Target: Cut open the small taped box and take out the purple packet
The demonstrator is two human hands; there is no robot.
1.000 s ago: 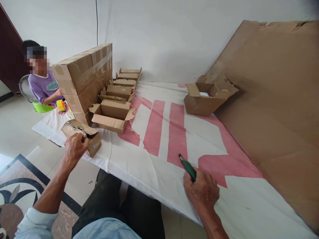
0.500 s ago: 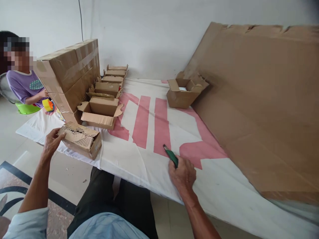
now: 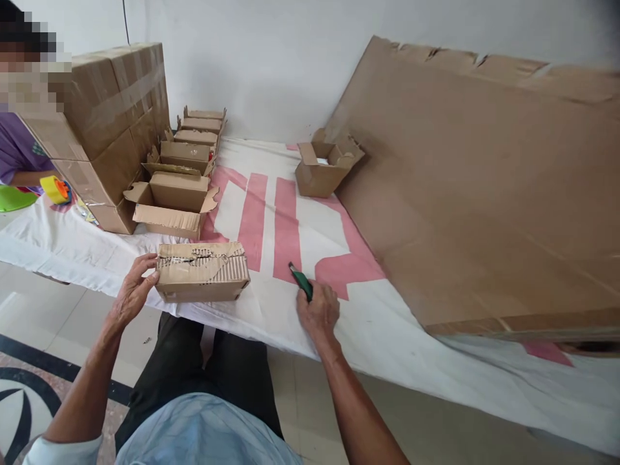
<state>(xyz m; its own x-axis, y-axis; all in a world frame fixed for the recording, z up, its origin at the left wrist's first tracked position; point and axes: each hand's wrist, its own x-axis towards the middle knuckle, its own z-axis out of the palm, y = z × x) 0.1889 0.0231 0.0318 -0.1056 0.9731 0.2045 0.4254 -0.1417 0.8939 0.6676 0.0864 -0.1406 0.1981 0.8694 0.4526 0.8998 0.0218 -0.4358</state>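
A closed cardboard box with a torn, ridged top lies near the front edge of the cloth-covered table. My left hand grips its left end, thumb on the near side and fingers at the back. To the right, my right hand is wrapped around a green utility knife, whose tip points away from me, just above or on the cloth. Just behind the closed box stands an open box with its flaps spread.
More open boxes run in a row toward the wall, beside a stack of taped cartons. A small open box stands against a large cardboard carton at right. At far left are a person and a yellow tape roll.
My left hand has brought the closed box rightward and turned it, so its long side now faces me. The right hand still holds the knife. My view has shifted somewhat to the right.
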